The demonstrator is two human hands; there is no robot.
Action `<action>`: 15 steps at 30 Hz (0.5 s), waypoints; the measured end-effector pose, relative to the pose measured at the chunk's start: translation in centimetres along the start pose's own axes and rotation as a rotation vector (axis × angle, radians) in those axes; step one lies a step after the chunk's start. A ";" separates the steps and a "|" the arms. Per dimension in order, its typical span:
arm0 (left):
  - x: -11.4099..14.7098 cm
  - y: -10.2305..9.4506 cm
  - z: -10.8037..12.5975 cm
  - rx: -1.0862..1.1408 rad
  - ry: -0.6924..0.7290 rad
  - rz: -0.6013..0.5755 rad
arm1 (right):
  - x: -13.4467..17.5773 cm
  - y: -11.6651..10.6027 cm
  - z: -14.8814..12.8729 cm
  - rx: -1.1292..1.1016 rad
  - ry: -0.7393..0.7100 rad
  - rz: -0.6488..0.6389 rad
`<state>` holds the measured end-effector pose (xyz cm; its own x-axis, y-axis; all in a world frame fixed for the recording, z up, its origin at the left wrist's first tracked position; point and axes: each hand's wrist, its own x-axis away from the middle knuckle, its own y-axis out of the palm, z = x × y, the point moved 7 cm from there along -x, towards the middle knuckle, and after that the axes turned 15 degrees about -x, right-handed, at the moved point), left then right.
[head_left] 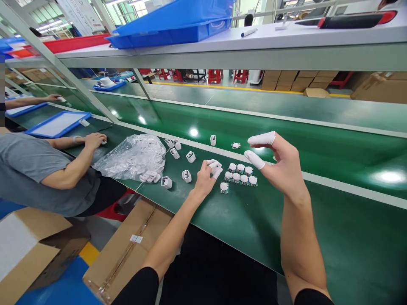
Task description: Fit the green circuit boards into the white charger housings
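My left hand (206,178) is over the green bench, its fingers curled together and wearing white finger cots. Whatever it may grip blends with the white cots, so I cannot make it out. Just right of it, several small circuit boards with round white tops (236,177) lie in rows, with a single board (224,187) nearer me. Raised above the right side of these, my right hand (280,163) has its cotted thumb and index finger apart, nothing between them. Another board (235,145) lies farther back. Several white plastic housings (186,176) stand or lie to the left.
A clear plastic bag of white parts (136,156) lies on the bench to the left. Beyond it a co-worker in a grey shirt (41,169) sits beside a blue-rimmed tray (60,124). Overhead, a shelf (270,40) bears blue bins (171,25). Cardboard boxes (136,250) stand below left.
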<state>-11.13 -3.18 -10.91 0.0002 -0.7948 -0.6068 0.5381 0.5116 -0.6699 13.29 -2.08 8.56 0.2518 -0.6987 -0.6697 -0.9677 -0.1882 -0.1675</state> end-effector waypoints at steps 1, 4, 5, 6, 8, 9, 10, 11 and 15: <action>0.0 0.6 -0.9 -0.015 0.000 -0.020 | 0.0 -0.1 0.1 0.007 0.002 0.003; -0.4 1.9 -3.1 -0.025 -0.001 -0.035 | -0.1 -0.1 0.3 0.032 0.012 0.009; -0.6 2.2 -3.6 -0.025 0.000 -0.034 | -0.1 -0.1 0.4 0.043 0.019 0.009; -0.8 2.4 -4.1 -0.024 0.001 -0.033 | -0.2 -0.1 0.4 0.055 0.025 0.009; -0.9 2.8 -4.7 -0.017 0.002 -0.026 | -0.2 -0.1 0.4 0.078 0.032 0.003; -0.9 3.0 -5.0 -0.013 0.000 -0.022 | -0.2 -0.1 0.4 0.086 0.032 -0.002; -0.8 3.2 -5.2 -0.011 -0.004 -0.020 | -0.2 -0.1 0.4 0.089 0.031 -0.006; -0.7 3.3 -5.4 -0.010 -0.010 -0.019 | -0.2 -0.1 0.4 0.088 0.033 -0.010; -0.5 3.6 -6.1 -0.026 -0.036 -0.015 | -0.2 -0.2 1.0 0.060 0.052 -0.020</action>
<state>-14.35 1.06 -15.70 0.0227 -0.8132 -0.5816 0.5163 0.5077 -0.6897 13.48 -1.20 7.95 0.2700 -0.7306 -0.6271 -0.9608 -0.1622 -0.2248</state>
